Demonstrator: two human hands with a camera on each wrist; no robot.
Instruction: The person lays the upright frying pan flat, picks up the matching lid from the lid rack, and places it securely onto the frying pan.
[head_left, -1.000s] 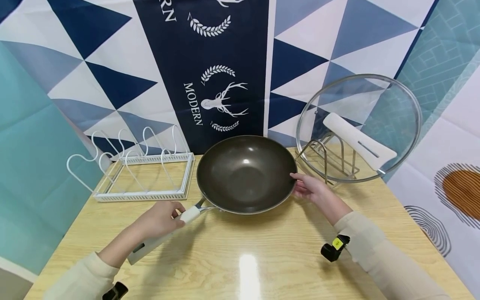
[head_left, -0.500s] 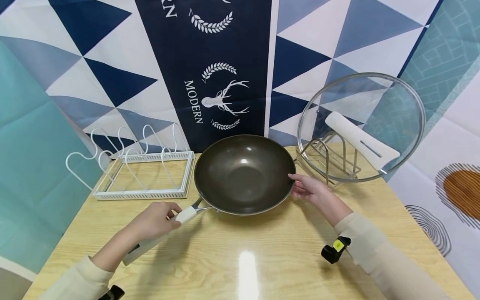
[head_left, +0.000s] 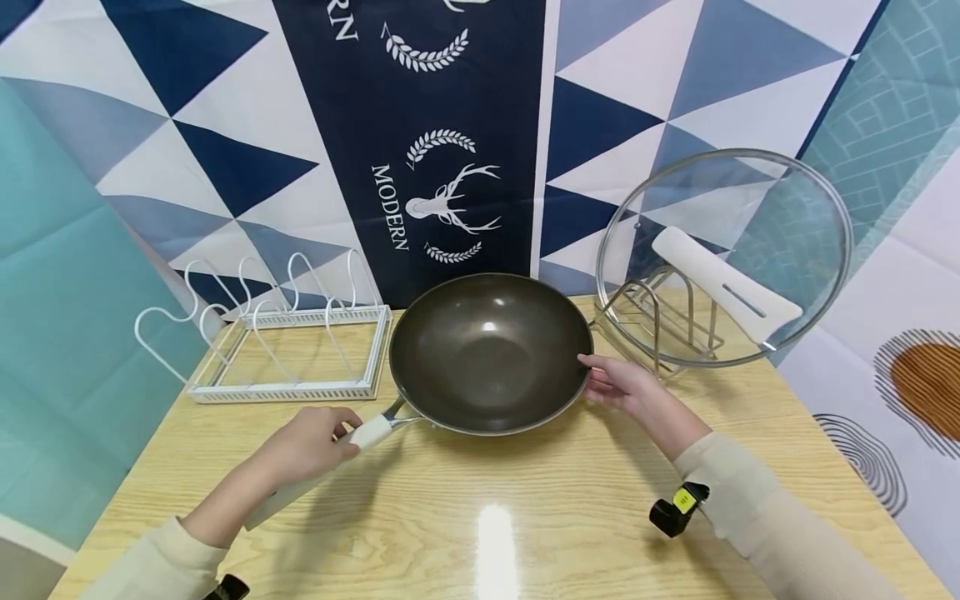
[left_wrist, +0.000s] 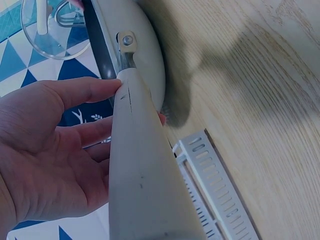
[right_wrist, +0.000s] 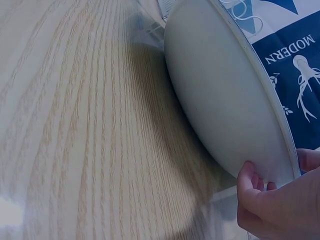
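Note:
A dark-lined wok (head_left: 491,358) with a pale outside stands in the middle of the table in the head view, its inside facing up and toward me. Its long white handle (head_left: 372,432) points to the front left. My left hand (head_left: 307,448) holds that handle near the metal joint, thumb and fingers on either side of it in the left wrist view. At the right edge of the wok, my right hand (head_left: 618,385) pinches the rim, thumb over the inside and fingers against the pale outer wall (right_wrist: 225,95). The left wrist view hides some left fingertips behind the handle.
At the back left stands a white wire rack (head_left: 285,390) with several looped dividers, close to the wok. A glass lid with a white handle (head_left: 723,283) leans upright in a metal wire stand (head_left: 655,325) at the back right. Patterned cloth hangs behind the table.
The wok and my left hand have shifted very slightly to the left over the last second. Both hands keep their hold; the racks and lid stay put.

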